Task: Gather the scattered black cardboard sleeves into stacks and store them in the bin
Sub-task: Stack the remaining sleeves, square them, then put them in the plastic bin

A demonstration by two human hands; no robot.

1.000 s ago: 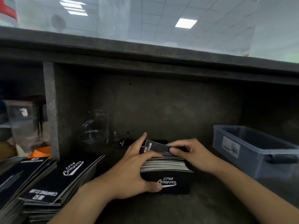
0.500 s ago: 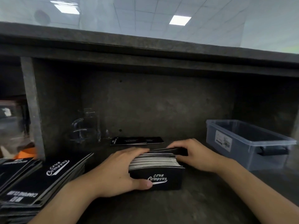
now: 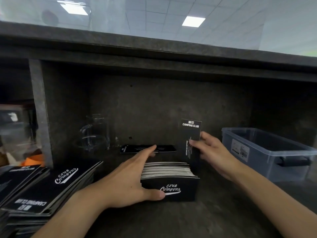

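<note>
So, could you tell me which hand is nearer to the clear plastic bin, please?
Right. The right hand, holding one sleeve upright, is just left of the bin; the left hand rests on the stack further left.

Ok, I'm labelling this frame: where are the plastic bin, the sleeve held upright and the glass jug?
plastic bin (image 3: 260, 163): head view, labelled wall.
upright sleeve (image 3: 190, 133): head view, printed upper face.
glass jug (image 3: 96, 133): head view, clear body.
</note>
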